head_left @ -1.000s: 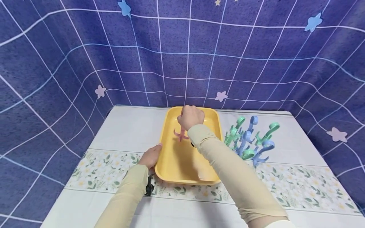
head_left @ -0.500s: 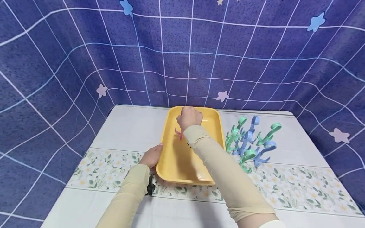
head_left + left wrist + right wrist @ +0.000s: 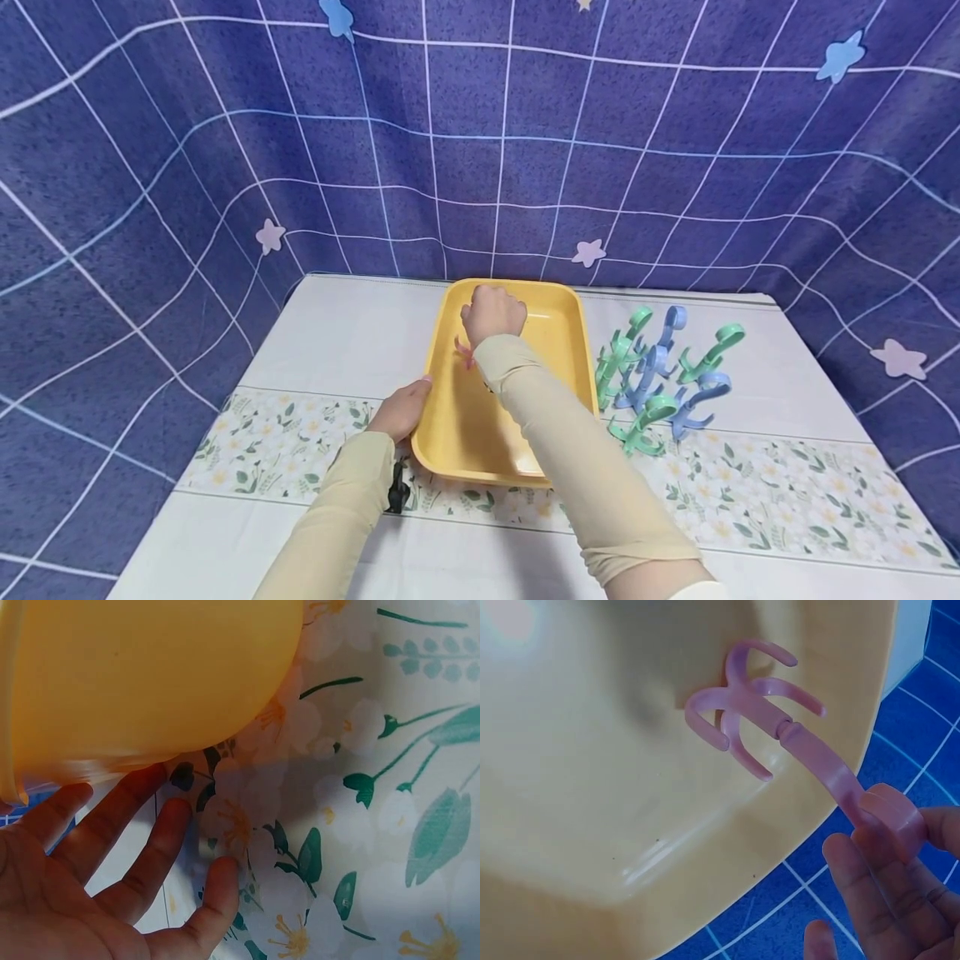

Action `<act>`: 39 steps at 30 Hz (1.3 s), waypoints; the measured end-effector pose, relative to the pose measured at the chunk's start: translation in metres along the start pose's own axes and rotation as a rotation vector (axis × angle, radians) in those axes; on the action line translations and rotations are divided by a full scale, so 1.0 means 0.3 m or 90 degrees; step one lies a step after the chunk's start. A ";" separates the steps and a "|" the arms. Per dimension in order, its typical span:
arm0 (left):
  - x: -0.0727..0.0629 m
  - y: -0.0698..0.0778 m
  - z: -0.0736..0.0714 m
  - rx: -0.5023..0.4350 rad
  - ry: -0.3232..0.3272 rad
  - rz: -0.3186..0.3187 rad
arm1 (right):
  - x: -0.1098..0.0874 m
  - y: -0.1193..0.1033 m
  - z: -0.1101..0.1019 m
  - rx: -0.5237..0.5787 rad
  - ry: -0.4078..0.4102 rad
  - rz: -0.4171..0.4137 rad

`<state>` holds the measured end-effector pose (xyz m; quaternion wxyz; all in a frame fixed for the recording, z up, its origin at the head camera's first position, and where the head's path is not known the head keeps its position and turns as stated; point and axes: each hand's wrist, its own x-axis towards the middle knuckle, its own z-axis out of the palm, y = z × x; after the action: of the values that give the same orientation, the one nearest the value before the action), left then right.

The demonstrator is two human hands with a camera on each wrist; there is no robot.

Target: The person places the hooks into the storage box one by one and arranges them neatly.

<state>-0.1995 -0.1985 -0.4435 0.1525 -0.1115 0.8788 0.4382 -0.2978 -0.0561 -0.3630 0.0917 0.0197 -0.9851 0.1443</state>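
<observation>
My right hand (image 3: 493, 312) is over the far left part of a yellow plastic tray (image 3: 480, 437). It pinches the curved top of a pink four-pronged hanging hook (image 3: 817, 761), seen whole in the right wrist view. The prongs hang low inside the tray, close over its floor near the wall. In the head view the hand hides most of the hook (image 3: 465, 353). My left hand (image 3: 402, 410) rests against the tray's left side. Its fingers (image 3: 150, 847) are spread in the left wrist view, some tips touching the outer wall; its thumb is hidden there.
Right of the tray stands a cluster of several similar hooks, some green (image 3: 705, 354), some blue (image 3: 693, 408). A white table with a floral strip (image 3: 795, 492) lies beneath. A blue starred curtain (image 3: 465, 167) hangs behind and beside the table.
My right hand has shifted slightly left with the pink hook, which is now more hidden behind it. The left hand stays at the tray's side. The right forearm uncovers more of the near green hook.
</observation>
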 end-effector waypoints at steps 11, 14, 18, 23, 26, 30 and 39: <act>-0.004 0.004 -0.001 -0.015 0.003 -0.008 | -0.004 -0.011 0.004 -0.016 -0.022 -0.011; -0.005 0.003 -0.003 -0.020 0.002 -0.003 | -0.002 -0.006 -0.001 -0.021 -0.036 -0.017; -0.001 -0.004 -0.003 -0.031 -0.001 0.000 | -0.002 -0.001 -0.004 -0.009 -0.050 -0.024; 0.001 -0.009 -0.002 -0.048 -0.002 0.000 | -0.001 0.000 -0.007 -0.007 -0.060 -0.037; -0.002 -0.007 -0.002 -0.050 -0.004 0.001 | 0.000 0.003 -0.011 -0.009 -0.057 -0.044; -0.006 -0.003 -0.001 -0.055 -0.005 -0.001 | 0.002 0.013 -0.017 -0.002 -0.056 -0.053; 0.001 -0.008 -0.001 -0.043 0.000 -0.002 | 0.015 0.035 -0.041 0.026 -0.064 -0.047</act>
<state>-0.1990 -0.2002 -0.4454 0.1494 -0.1183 0.8632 0.4675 -0.3008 -0.0426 -0.3536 0.0471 0.0648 -0.9839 0.1595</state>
